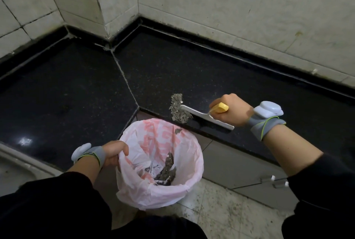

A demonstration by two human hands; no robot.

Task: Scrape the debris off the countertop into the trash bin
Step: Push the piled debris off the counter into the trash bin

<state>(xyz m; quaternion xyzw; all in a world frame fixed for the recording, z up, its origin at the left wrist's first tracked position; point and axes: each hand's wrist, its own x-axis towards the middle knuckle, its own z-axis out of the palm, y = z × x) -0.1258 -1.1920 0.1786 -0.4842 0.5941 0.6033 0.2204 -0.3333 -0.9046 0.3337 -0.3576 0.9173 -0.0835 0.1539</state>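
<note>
- Head view: a black speckled stone surface [80, 88] ran into a corner under pale, stained wall tiles [211, 8], with a light seam crossing it diagonally.
- A small heap of grey debris [177, 109] lay at the front edge of the surface, just above the bin.
- The right hand [233, 110] was closed in a full grip round the yellow handle [221, 107] of a white scraper [206, 116]; the scraper's far end touched the debris heap, its blade lying along the surface edge.
- The trash bin [161, 163], lined with a pink-and-white plastic bag, sat below the surface edge on the tiled floor [221, 210]; dark scraps already lay in its bottom, and one fleck clung to the liner near the rim.
- The left hand [115, 152] pinched the bag's rim at the bin's left side, fingers curled shut over the plastic.
- Both wrists wore grey bands with white devices, above black sleeves.
</note>
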